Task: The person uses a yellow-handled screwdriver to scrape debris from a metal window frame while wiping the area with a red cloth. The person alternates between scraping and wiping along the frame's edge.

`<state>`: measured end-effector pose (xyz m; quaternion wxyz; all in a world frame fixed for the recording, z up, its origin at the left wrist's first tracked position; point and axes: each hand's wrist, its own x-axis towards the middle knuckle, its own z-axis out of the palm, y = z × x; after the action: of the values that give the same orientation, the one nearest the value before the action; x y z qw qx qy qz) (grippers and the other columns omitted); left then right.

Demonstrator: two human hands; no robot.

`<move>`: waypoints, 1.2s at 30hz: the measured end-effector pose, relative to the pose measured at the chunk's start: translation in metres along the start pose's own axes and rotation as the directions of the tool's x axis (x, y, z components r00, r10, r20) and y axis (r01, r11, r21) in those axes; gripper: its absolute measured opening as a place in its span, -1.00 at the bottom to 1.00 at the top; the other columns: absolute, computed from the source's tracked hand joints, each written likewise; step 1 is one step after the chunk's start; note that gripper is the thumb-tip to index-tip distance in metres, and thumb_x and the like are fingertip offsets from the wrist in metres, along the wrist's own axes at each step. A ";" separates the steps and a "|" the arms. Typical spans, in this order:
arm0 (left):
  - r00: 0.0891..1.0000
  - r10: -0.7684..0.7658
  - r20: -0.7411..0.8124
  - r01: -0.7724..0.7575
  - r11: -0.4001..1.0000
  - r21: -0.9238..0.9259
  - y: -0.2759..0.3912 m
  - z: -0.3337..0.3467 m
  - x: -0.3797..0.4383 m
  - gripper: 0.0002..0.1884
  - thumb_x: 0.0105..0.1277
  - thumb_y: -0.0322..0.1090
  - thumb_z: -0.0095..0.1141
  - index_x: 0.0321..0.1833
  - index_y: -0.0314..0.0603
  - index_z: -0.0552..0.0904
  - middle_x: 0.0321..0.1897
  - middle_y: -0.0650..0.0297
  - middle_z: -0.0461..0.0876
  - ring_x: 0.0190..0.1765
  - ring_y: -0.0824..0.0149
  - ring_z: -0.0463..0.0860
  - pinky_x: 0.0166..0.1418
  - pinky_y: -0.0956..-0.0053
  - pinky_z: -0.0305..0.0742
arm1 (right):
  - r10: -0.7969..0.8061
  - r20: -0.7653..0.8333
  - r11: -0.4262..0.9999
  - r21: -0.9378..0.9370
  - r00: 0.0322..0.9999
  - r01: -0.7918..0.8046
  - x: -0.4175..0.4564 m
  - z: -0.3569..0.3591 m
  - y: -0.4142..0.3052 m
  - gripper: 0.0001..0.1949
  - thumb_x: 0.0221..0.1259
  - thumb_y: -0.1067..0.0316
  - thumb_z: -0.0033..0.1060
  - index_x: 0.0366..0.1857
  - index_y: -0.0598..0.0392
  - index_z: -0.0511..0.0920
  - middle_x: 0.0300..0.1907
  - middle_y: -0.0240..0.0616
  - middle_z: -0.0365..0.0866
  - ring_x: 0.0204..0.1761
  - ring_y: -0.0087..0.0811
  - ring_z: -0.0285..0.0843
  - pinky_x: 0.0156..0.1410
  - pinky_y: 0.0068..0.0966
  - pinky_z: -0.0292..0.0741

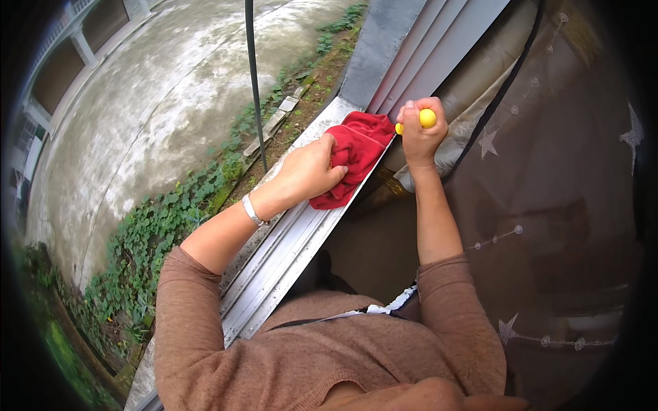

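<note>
A crumpled red cloth [357, 154] lies over the tracks of a white metal window sill frame [288, 257]. Its near edge hangs close to the frame's inner lip. My left hand [311, 167] grips the cloth from the outdoor side, thumb and fingers pinching its folds. My right hand [424, 133] is closed around a yellow handle [427, 118] with a rounded end, just inside the frame's corner. The rest of that tool is hidden behind the hand and the cloth. The upright window jamb [432, 46] rises beyond the cloth.
A sheer curtain with embroidered stars [560, 169] hangs at the right. A dark strap [498, 97] and a pale bunched curtain [478, 67] are beside the jamb. Outside, a black cable [253, 77] runs past the sill above green plants [149, 241] and a concrete yard [154, 103].
</note>
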<state>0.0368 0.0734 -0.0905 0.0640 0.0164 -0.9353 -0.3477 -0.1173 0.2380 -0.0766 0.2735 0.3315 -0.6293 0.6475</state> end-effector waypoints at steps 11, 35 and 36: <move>0.992 0.104 0.074 -0.107 0.994 0.031 0.002 0.007 0.011 -0.63 0.13 -0.18 0.25 -0.11 -0.28 0.51 -0.39 -0.02 0.63 -0.22 -0.07 0.64 -0.14 0.10 0.49 | 0.075 0.126 0.994 0.065 0.989 -0.084 -0.009 -0.004 0.013 -0.83 0.18 0.46 0.23 -0.50 0.11 0.41 -0.63 -0.40 0.47 -0.58 -0.58 0.46 -0.43 -0.56 0.46; 0.958 0.248 0.142 -0.284 0.884 0.372 0.014 0.059 0.095 -0.55 0.43 0.04 -0.09 0.21 0.02 0.63 0.01 0.12 0.64 0.15 -0.07 0.54 0.21 0.11 0.47 | -0.050 0.020 0.932 0.360 0.999 0.040 0.012 -0.026 -0.022 -0.87 0.31 0.44 -0.02 -0.43 0.16 0.34 -0.64 -0.30 0.43 -0.55 -0.48 0.44 -0.41 -0.52 0.46; 0.962 0.204 0.181 -0.258 0.898 0.357 0.017 0.056 0.096 -0.54 0.43 0.06 -0.11 0.22 0.04 0.62 0.03 0.13 0.64 0.17 -0.08 0.52 0.23 0.10 0.46 | -0.048 0.044 0.935 0.353 0.998 0.029 0.010 -0.028 -0.021 -0.87 0.30 0.44 -0.01 -0.42 0.15 0.34 -0.62 -0.29 0.45 -0.55 -0.46 0.44 -0.40 -0.51 0.46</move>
<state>-0.0654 0.1156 -0.1110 0.0351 -0.1071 -0.9820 -0.1518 -0.1101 0.2663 -0.0555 0.2060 0.4039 -0.5033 0.7356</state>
